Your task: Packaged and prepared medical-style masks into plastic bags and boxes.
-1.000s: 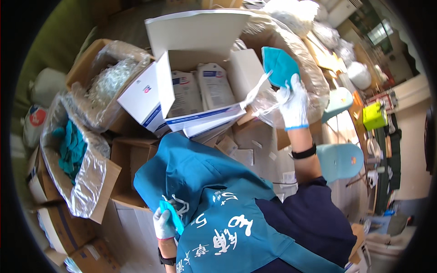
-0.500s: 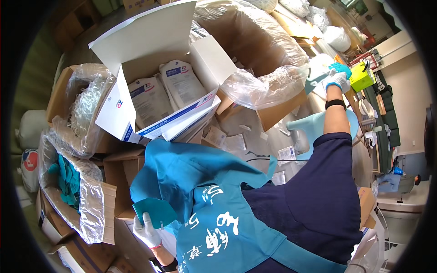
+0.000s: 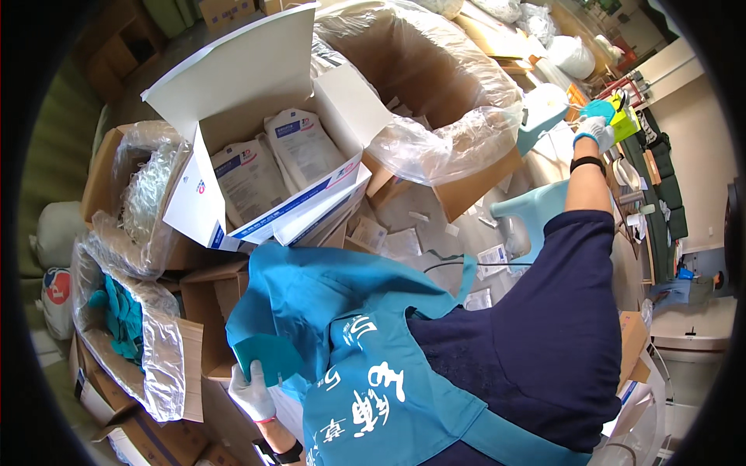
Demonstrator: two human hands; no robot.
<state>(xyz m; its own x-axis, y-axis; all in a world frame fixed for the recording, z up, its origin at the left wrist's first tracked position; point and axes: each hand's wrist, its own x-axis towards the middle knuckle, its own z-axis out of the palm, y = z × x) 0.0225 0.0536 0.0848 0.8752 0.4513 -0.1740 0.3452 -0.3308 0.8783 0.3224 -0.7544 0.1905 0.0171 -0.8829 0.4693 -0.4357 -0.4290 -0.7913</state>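
My left hand (image 3: 252,394), in a white glove, is closed on the edge of a flat teal piece (image 3: 270,359) with angled corners, held in front of the teal apron (image 3: 353,404). My right arm reaches far out to the upper right. There my right hand (image 3: 597,132), gloved too, grips a second teal piece (image 3: 597,111), partly hidden by its fingers. Beside that hand is a bright yellow-green bag or box (image 3: 624,124). Similar teal pieces (image 3: 120,318) lie heaped in a plastic-lined carton (image 3: 192,369) on the left.
An open white box (image 3: 206,210) holds upright packets (image 3: 305,151). Behind it stands a large plastic-lined carton (image 3: 478,186). Another carton (image 3: 101,171) contains crumpled clear plastic (image 3: 148,190). A light-blue stool (image 3: 540,210) stands below my right arm; small packets (image 3: 491,260) litter the floor.
My right hand has moved slightly farther right with its teal piece, closer to the yellow-green thing. My left hand keeps its piece almost in place. The whole view has shifted slightly.
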